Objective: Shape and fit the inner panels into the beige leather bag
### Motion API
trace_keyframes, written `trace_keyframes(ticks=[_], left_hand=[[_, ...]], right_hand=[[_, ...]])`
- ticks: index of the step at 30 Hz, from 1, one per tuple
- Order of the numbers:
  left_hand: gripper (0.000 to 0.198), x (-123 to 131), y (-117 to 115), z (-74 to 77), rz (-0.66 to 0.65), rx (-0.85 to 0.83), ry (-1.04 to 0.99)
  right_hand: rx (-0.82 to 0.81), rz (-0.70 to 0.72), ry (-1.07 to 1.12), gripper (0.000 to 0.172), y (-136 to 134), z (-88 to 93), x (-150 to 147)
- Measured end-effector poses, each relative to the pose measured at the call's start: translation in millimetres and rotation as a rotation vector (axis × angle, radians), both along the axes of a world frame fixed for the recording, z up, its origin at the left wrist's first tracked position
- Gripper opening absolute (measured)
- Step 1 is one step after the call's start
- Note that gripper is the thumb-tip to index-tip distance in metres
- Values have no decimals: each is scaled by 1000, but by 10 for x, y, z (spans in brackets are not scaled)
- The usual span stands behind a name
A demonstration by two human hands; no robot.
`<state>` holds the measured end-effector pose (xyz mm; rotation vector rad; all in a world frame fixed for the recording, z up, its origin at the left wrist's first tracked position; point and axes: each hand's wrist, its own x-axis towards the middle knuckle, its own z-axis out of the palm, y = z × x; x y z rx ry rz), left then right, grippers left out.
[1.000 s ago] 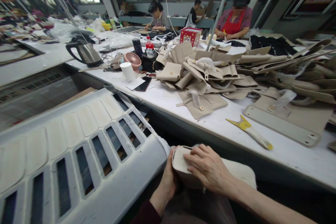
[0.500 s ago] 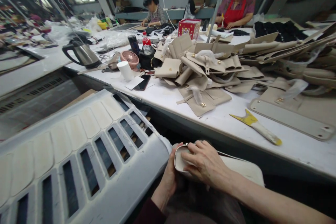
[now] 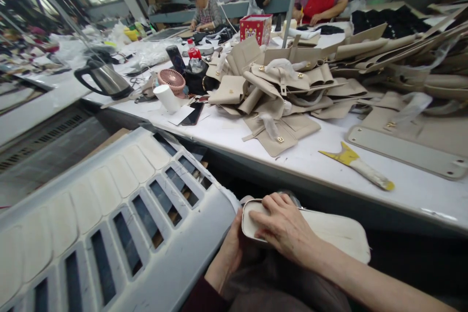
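Observation:
A cream oblong leather bag piece (image 3: 329,231) lies across my lap below the table edge. My right hand (image 3: 287,226) rests on top of its rounded left end, fingers curled and pressing down on it. My left hand (image 3: 232,248) cups the same end from the left and underneath, its fingers mostly hidden behind the piece. A grey slotted plastic rack (image 3: 109,214) with cream oval pieces set in its slots stands right beside my left hand.
On the white table (image 3: 314,165) lie a yellow-stained scraper (image 3: 356,165), a pile of beige bag parts (image 3: 278,92), a long cream strip (image 3: 405,148), a phone (image 3: 192,114), a cup (image 3: 165,98), a pink fan (image 3: 171,80) and a kettle (image 3: 104,79). Three people work at the far benches.
My hands stay on the cream piece and shift slightly along its left end. The view has tipped down a little, so the table sits higher in the picture.

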<state>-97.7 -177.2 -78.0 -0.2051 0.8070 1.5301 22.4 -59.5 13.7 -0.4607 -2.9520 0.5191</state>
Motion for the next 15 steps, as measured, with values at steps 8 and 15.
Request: trace_keyframes(ticks=[8,15], left_hand=[[62,-11,-12,-19,-23,-73,45],[56,-29,-21,83,-31,-51,69]], right_hand=[[-45,-81,-5,23,-56,-11,8],[-82,-115,25,21,-89,-33,42]])
